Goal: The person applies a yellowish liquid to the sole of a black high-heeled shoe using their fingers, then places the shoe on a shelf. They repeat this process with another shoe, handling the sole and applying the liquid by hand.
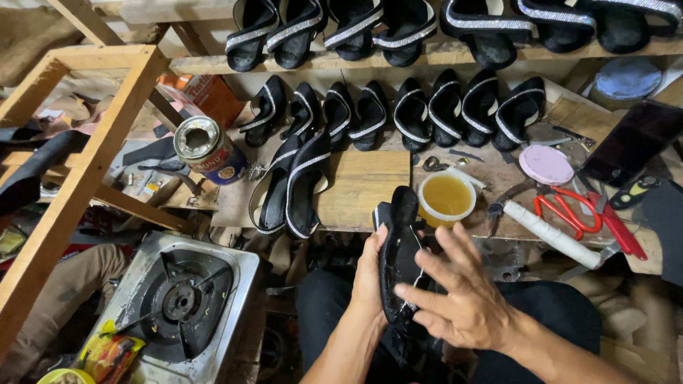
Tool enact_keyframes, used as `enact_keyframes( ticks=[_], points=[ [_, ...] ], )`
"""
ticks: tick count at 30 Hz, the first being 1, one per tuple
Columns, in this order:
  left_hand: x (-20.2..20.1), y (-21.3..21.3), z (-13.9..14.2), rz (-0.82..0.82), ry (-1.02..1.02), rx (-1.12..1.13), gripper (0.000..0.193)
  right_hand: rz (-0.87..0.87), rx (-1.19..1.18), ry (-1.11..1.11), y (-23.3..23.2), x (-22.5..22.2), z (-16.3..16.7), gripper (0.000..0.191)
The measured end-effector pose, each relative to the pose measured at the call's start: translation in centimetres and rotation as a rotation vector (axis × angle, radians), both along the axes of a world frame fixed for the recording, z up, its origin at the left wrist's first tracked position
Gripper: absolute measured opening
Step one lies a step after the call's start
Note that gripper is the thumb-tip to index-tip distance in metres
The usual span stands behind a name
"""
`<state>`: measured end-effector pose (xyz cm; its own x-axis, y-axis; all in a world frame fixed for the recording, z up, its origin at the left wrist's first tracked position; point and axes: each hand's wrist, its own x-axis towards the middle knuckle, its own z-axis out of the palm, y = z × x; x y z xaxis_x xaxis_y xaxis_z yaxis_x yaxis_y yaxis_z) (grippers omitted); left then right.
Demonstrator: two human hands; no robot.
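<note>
I am looking down on a cluttered wooden bench [363,181] in a cramped workshop. Rows of black sandals [427,107] with glittery straps lean along its back edge, and more sit on a shelf [441,53] above. Two finished sandals [292,185] lie flat near the middle of the bench. Beside them stands a tub of yellow glue [446,197], with its pink lid [546,164] close by, red scissors [569,210] and a white-wrapped handle [551,233] to the right. An open tin [206,148] lies on its side at left, next to a wooden frame [85,156]. A gas burner [181,299] sits low at left.

My left hand [370,274] grips a black sole [400,256] from its left edge, held over my lap in front of the bench. Its long axis runs nearly straight away from me, one end pointing up toward the glue tub, the other down toward my knees. My right hand [459,295] is spread wide, fingers fanned, fingertips resting on the sole's right edge and lower part.
</note>
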<state>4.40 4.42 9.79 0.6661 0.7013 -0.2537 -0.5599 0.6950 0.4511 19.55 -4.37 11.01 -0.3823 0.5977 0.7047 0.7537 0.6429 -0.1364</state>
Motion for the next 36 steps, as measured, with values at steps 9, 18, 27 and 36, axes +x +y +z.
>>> enact_keyframes(
  ticks=[9, 18, 27, 36],
  points=[
    [-0.4, -0.1, -0.4, 0.017, -0.007, -0.043, 0.051, 0.151, -0.012, -0.010, -0.2, -0.8, -0.3, 0.036],
    [-0.7, 0.0, -0.2, 0.061, -0.006, -0.045, 0.054, 0.164, -0.006, 0.021, 0.0, 0.6, 0.0, 0.031],
    [-1.1, 0.7, 0.4, 0.114, -0.017, -0.079, 0.055, -0.616, -0.320, -0.071, 5.1, 7.4, -1.3, 0.035],
    [-0.9, 1.5, 0.2, 0.138, -0.025, -0.052, 0.054, -0.384, -0.205, 0.168, 3.5, 4.4, 0.6, 0.020]
  ],
)
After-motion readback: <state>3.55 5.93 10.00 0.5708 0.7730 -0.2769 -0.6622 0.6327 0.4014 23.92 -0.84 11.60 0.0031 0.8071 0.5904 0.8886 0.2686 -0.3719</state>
